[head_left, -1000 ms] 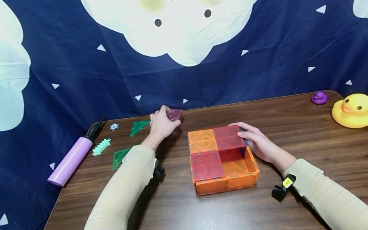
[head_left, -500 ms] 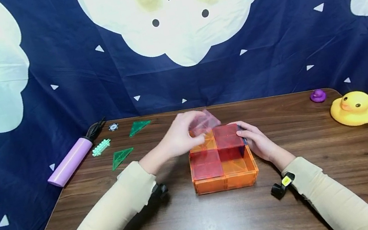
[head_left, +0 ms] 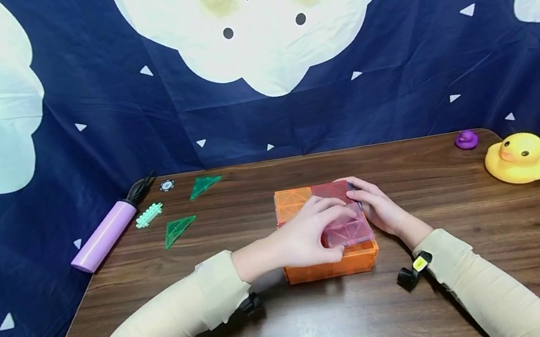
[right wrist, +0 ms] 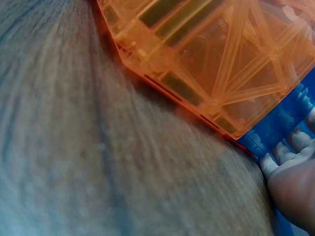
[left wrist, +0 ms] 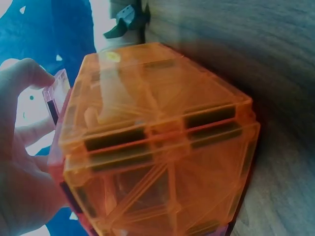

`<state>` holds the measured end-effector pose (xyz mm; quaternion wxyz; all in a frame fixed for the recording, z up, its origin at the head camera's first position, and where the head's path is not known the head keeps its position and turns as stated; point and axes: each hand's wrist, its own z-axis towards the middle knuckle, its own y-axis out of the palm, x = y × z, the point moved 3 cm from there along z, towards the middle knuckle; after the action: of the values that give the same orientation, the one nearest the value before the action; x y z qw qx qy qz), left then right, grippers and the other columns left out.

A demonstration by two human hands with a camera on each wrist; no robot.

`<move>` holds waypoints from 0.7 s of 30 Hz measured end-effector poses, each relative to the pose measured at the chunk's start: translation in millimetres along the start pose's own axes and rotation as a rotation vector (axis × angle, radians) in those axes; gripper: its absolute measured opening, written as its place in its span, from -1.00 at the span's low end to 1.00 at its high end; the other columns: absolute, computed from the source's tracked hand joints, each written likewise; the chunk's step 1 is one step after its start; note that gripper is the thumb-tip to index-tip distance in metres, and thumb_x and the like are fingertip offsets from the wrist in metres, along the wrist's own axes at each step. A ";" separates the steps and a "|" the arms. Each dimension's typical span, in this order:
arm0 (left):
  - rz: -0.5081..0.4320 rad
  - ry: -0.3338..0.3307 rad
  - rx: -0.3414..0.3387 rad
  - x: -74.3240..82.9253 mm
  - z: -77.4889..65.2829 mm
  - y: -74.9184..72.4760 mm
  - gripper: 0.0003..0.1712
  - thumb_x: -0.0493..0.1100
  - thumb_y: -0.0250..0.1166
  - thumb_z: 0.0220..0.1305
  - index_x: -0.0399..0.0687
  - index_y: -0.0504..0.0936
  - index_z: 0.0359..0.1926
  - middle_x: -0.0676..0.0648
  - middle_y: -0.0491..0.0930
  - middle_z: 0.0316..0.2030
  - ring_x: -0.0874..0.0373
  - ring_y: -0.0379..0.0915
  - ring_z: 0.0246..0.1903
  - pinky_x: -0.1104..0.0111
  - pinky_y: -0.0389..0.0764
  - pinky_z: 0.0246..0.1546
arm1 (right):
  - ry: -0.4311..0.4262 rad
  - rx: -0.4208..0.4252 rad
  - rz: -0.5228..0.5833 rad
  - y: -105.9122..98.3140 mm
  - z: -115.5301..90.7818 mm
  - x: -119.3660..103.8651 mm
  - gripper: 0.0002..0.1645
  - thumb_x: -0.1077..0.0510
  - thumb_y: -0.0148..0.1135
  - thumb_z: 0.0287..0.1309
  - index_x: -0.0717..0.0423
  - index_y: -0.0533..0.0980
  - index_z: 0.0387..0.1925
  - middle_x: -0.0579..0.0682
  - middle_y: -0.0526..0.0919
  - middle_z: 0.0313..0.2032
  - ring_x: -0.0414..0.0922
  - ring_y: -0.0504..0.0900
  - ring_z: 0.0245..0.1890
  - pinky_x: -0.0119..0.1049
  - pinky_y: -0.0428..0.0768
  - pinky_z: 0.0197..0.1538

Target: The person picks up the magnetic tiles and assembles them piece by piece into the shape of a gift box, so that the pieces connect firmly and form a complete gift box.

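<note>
A box built of see-through magnetic tiles stands on the table, its orange front wall (head_left: 331, 269) facing me. An orange tile (head_left: 291, 204) and a red tile (head_left: 329, 190) cover its rear top. My left hand (head_left: 304, 238) pinches a pinkish-purple square tile (head_left: 350, 232) over the front right opening, slightly tilted. That tile (left wrist: 60, 91) shows at the box's top edge in the left wrist view. The left hand hides the front left top. My right hand (head_left: 378, 205) grips the rear right corner, thumb on top, fingers along a blue tile (right wrist: 283, 118) in the right wrist view.
Two green triangle tiles (head_left: 179, 231) lie to the left. Beyond them are a mint-green toothed piece (head_left: 149, 215), a poker chip (head_left: 167, 185) and a lavender cylinder (head_left: 105, 236). A purple duck (head_left: 467, 140) and a yellow duck (head_left: 518, 159) sit at the back right.
My left hand has picked the purple tile up from the table's back edge and carried it right and nearer, over the box's opening. The right hand has stayed at the box's corner.
</note>
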<state>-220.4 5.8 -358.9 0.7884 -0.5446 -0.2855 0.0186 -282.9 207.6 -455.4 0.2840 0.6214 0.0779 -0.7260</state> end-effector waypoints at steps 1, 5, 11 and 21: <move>0.003 0.002 -0.008 0.8 0.5 2.1 -0.36 -0.13 0.39 0.08 0.01 0.56 0.25 -0.04 0.45 0.27 0.06 0.27 0.19 0.28 0.35 0.19 | 0.004 0.003 0.002 0.2 -0.1 -0.2 -0.56 0.24 -0.06 0.49 0.11 0.40 0.32 -0.05 0.59 0.09 -0.16 0.59 0.02 -0.30 0.57 0.08; 0.039 0.000 -0.042 1.9 1.0 9.1 -0.36 -0.10 0.40 0.09 0.02 0.55 0.25 -0.05 0.46 0.27 0.04 0.27 0.16 0.29 0.35 0.19 | 0.011 0.013 0.005 0.8 -0.5 -1.2 -0.57 0.24 -0.04 0.48 0.08 0.41 0.30 -0.05 0.59 0.11 -0.16 0.57 0.04 -0.30 0.55 0.11; 0.071 -0.032 -0.083 0.2 -0.2 14.7 -0.34 -0.09 0.44 0.08 0.06 0.54 0.26 -0.04 0.41 0.29 0.08 0.24 0.17 0.32 0.34 0.19 | 0.015 0.000 -0.001 1.2 0.1 -1.3 -0.55 0.24 -0.05 0.49 0.12 0.39 0.34 -0.05 0.60 0.11 -0.14 0.58 0.02 -0.28 0.57 0.10; 0.076 -0.018 -0.076 0.6 -1.2 15.3 -0.35 -0.11 0.44 0.09 0.01 0.54 0.25 -0.10 0.40 0.31 0.03 0.24 0.21 0.27 0.33 0.24 | 0.028 0.009 0.006 1.4 -0.8 -2.2 -0.56 0.23 -0.05 0.49 0.11 0.39 0.33 -0.05 0.60 0.11 -0.14 0.59 0.02 -0.28 0.58 0.10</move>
<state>-215.0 11.3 -372.2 0.7632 -0.5844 -0.2723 0.0425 -281.3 207.5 -453.2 0.2822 0.6331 0.0765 -0.7167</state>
